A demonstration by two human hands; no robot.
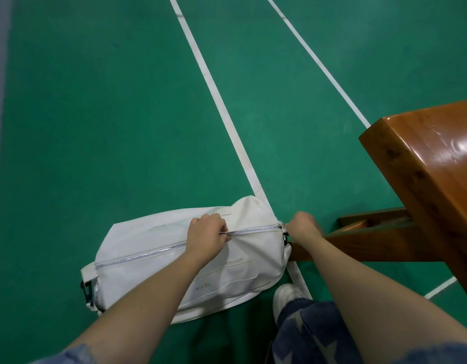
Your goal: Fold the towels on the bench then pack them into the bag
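There's the white duffel bag [158,261], lying lengthwise on the green floor [95,127], silver zip [148,254] drawn shut along its top, slider at the bench end. The glossy brown wooden bench [424,166] stands just beside it, that bag end against its lower rail.

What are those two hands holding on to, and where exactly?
Both hold the white bag: the left hand pinches it midway along the top zipper, the right hand grips its end beside the zipper pull.
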